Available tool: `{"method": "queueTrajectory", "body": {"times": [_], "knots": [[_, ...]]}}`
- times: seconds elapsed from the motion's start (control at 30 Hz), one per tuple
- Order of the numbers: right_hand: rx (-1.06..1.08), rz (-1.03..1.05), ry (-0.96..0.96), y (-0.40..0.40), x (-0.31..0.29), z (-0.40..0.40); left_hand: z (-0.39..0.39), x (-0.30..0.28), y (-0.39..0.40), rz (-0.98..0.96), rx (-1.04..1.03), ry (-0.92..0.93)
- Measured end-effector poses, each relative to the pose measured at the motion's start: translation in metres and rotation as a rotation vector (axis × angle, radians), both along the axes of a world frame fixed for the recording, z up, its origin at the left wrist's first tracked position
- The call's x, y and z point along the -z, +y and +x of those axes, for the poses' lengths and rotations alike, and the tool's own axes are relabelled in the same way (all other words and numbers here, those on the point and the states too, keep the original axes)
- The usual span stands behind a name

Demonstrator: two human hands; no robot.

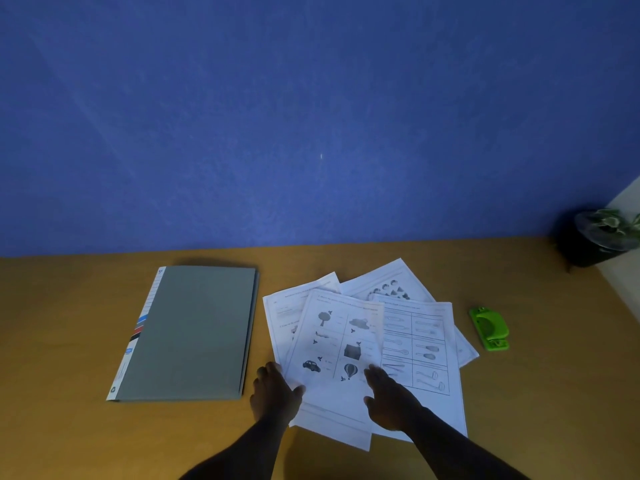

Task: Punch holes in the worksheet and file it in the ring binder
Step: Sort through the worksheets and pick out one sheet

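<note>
**Both hands on fanned worksheets, binder shut, punch untouched**

A wooden, yellow-brown table point(69, 306) stood against a blue wall point(311, 116). A grey closed ring binder point(194, 334) with a white spine label lay flat on the left part of the table, cover shut.

Just right of the binder lay a loose fan of white printed paper sheets point(426, 341), overlapping each other. The top worksheet point(332, 344), a white page with a grid of small pictures (tree, cloud, house, car, balloon), sat tilted over the rest, its lower edge nearest the camera.

The left hand point(275, 393) was at the lower left edge of the top worksheet, thumb lying on the page, fingers at the paper's edge; whether fingers were under the sheet could not be told, so grip was unclear. The right hand point(388, 396) lay flat on the lower right part of the same worksheet, fingers straight and relaxed, pressing on paper, grasping nothing.

A small bright green plastic hole punch point(490, 329) sat on the table right of the sheets, apart from them, touched by neither hand.

A dark round pot with a green-leaved plant point(602, 237) stood at the far right corner by the wall.
</note>
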State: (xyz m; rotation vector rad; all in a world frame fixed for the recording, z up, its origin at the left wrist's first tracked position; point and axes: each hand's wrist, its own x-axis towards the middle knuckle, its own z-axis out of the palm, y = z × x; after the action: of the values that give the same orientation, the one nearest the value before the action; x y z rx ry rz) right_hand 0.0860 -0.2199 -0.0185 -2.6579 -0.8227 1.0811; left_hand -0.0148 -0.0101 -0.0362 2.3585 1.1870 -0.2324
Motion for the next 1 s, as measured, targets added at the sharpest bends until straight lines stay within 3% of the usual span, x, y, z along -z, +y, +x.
{"method": "queueTrajectory", "body": {"times": [0.3, 0.57, 0.77, 1.0], "knots": [[0.012, 0.039, -0.008, 0.004, 0.002, -0.002, -0.008, 0.003, -0.012, 0.025, -0.01, -0.094], [0.008, 0.034, -0.019, 0.007, 0.003, -0.004, 0.001, 0.004, -0.013, -0.107, -0.042, -0.119], [0.0, 0.036, -0.029, 0.008, 0.003, -0.006, 0.009, 0.001, -0.019, 0.001, -0.025, 0.034], [-0.006, 0.031, -0.031, 0.008, 0.004, -0.006, 0.013, 0.007, -0.02, -0.041, -0.017, 0.102]]}}
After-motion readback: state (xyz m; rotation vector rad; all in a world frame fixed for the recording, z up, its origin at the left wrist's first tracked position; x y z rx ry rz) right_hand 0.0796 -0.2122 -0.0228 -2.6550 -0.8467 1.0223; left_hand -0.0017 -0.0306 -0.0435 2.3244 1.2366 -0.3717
